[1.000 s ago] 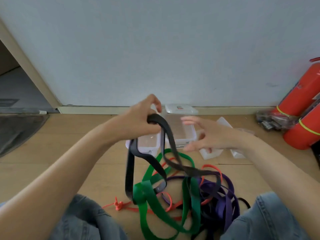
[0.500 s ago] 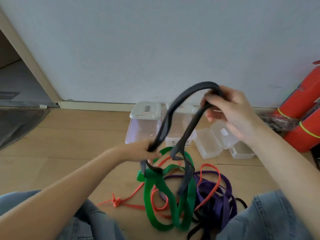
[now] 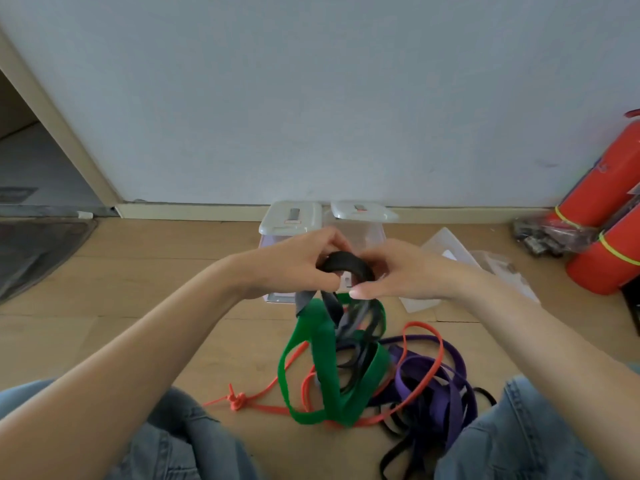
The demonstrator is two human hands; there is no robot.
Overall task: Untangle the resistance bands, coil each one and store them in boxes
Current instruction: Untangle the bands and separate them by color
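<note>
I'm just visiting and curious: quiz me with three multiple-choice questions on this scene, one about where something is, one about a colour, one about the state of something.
1. Where do the two lidded clear boxes stand?
A. by the wall, beyond the hands
B. on the person's lap
C. beside the fire extinguishers

2. What colour is the band being coiled?
A. green
B. black
C. orange

3. What state is the green band in?
A. coiled inside a box
B. tangled in the pile on the floor
C. hanging on the wall

Answers:
1 A: both boxes sit at the skirting board behind the hands.
2 B: the left hand and right hand hold a black loop between them.
3 B: it lies looped among the orange band and purple band on the wooden floor.
</note>
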